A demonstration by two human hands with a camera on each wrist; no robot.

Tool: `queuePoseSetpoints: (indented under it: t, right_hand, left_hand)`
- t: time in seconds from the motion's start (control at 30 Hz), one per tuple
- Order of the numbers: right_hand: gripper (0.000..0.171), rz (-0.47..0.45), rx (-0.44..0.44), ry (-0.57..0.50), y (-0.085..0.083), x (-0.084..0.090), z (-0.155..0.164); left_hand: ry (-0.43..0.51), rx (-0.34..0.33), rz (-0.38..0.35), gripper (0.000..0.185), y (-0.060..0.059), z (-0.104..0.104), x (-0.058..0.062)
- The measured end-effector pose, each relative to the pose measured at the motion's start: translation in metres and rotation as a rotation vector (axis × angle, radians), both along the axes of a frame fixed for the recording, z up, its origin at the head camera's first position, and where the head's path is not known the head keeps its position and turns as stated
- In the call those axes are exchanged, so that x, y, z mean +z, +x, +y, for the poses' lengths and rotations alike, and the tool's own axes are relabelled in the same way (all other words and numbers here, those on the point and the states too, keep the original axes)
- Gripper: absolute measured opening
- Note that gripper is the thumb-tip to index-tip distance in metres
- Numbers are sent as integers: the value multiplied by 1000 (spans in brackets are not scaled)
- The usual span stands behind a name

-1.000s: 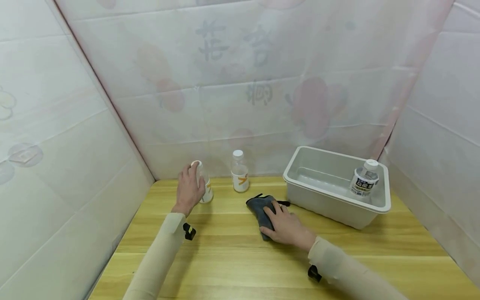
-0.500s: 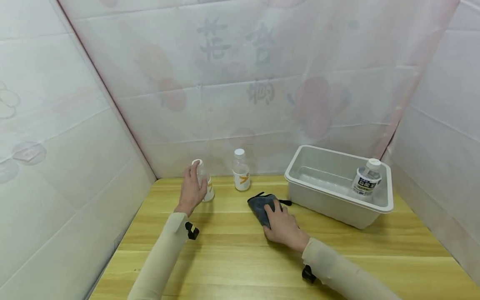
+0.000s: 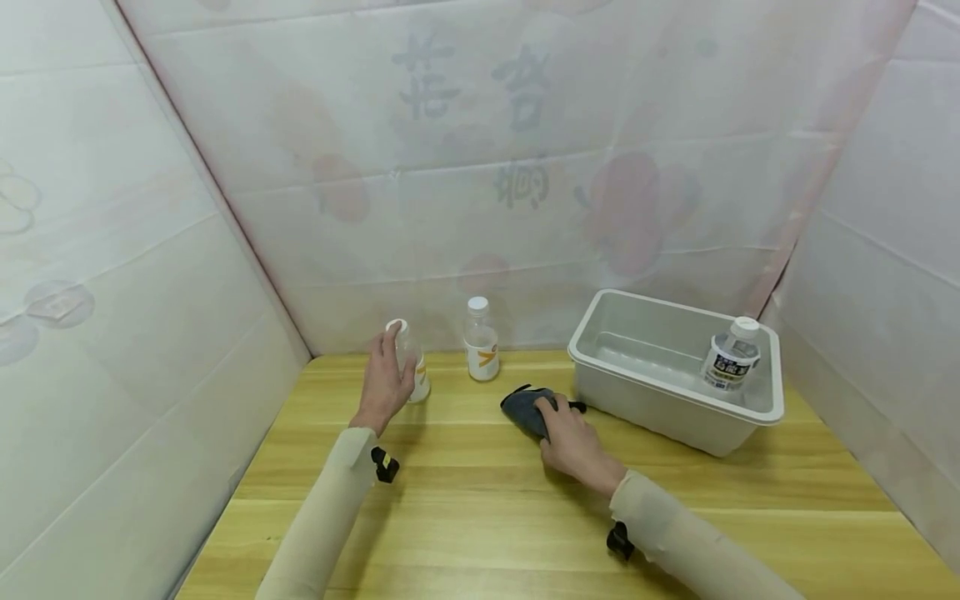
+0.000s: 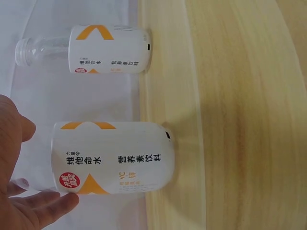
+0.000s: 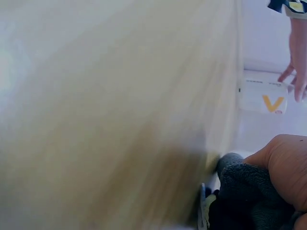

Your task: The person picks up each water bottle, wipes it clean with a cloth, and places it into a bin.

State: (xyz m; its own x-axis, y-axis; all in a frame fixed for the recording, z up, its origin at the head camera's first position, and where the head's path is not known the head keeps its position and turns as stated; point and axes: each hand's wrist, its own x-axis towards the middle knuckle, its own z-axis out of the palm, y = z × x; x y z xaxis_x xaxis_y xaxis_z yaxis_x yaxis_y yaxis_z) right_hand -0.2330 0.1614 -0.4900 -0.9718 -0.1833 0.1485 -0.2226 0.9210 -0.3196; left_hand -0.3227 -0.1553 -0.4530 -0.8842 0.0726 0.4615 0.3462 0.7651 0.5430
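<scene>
Smooth glossy plastic bottle [image 4: 112, 158]; soft matt grey cloth [image 3: 527, 407]; lightly glossy wood-grain table [image 3: 480, 508]

Two bottles [image 3: 481, 350] stand left of the tub [image 3: 675, 375]; cloth [image 3: 527, 407] lies between.

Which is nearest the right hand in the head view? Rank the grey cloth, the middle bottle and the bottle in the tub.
1. Grey cloth, under the right hand.
2. Middle bottle, at the back wall.
3. Bottle in the tub, far right.

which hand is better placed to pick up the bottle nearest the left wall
Left. The left hand is already at that bottle, while the right hand rests on the grey cloth.
</scene>
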Motion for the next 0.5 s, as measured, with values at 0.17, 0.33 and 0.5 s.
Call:
queuePoseSetpoints:
  t: [0.17,0.33,0.5]
  right_hand:
    - [58,-2,-7,-36,0,9,6]
    - [60,41,1,-57,2,16,10]
    - [59,63,-9,-76,2,24,13]
  left_hand:
    - [-16,-9,21,64,1,1,-3]
    - [-17,-24,43,65,9,3,-4]
    - [-41,-55,92,67,16,9,-3]
